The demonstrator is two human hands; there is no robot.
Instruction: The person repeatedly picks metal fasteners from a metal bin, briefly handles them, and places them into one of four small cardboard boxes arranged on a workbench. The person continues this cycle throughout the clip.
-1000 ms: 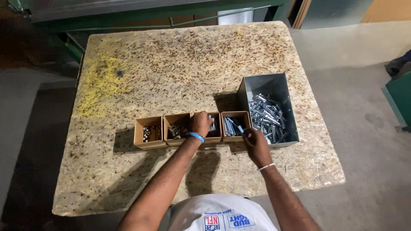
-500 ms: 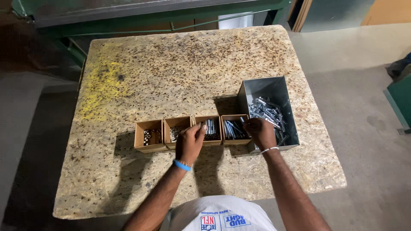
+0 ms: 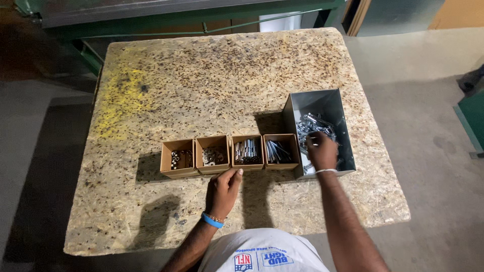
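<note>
Four small cardboard boxes stand in a row on the chipboard table point(image 3: 212, 75). The first box point(image 3: 166, 162) holds small dark nuts, the second box point(image 3: 200, 156) washers, the third box point(image 3: 246, 139) short metal sleeves, and the fourth box point(image 3: 293, 148) long bolts. To their right is a grey metal bin point(image 3: 322, 103) of mixed silver hardware. My right hand point(image 3: 321, 151) reaches down into that bin, its fingers on the pile. My left hand point(image 3: 224, 189) rests on the table just in front of the second and third boxes and holds nothing.
A yellow paint stain point(image 3: 123, 95) marks the table's far left. A green metal frame point(image 3: 166, 25) runs behind the table. Grey concrete floor point(image 3: 418, 116) lies to the right, with a green object point(image 3: 474, 118) at the frame's right edge.
My left hand has drawn back from the third box to the table in front of the row. My right hand has moved from the fourth box into the metal bin.
</note>
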